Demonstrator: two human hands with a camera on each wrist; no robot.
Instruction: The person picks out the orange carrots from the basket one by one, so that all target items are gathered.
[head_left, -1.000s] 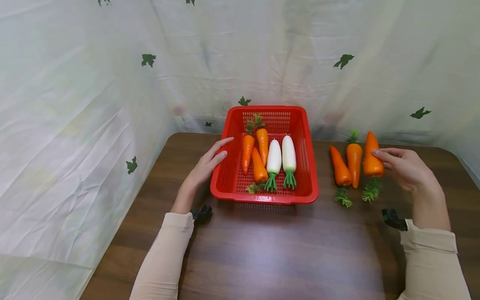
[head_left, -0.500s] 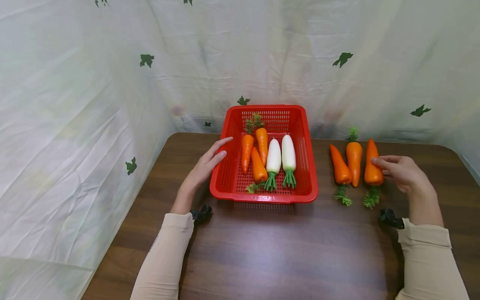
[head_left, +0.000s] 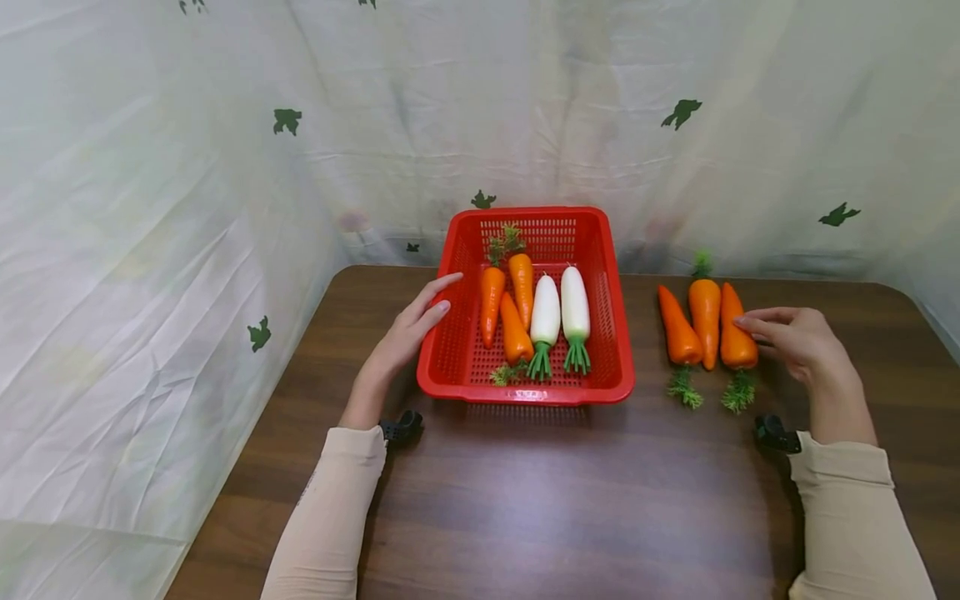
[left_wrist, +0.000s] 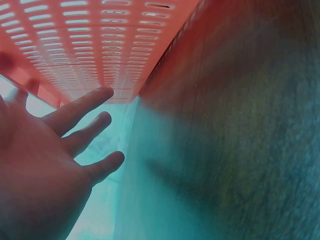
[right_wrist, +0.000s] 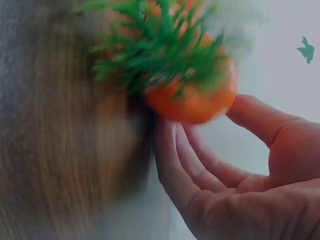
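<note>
Head: right hand (head_left: pixel 802 343) pinches the rightmost carrot (head_left: pixel 732 329) at right of the tabletop (head_left: pixel 570 508), long axis near–far, tip (head_left: pixel 727 293) far, greens (head_left: pixel 738 394) near; left wrist: left hand (left_wrist: pixel 47 155) unclenched, spread beside the red basket (left_wrist: pixel 95 37); right wrist: carrot's greens foremost, slightly blurred.

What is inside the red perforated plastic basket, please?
Three tapered orange carrots with green tops and two white radishes with green stems; the basket floor beneath them is hidden.
</note>
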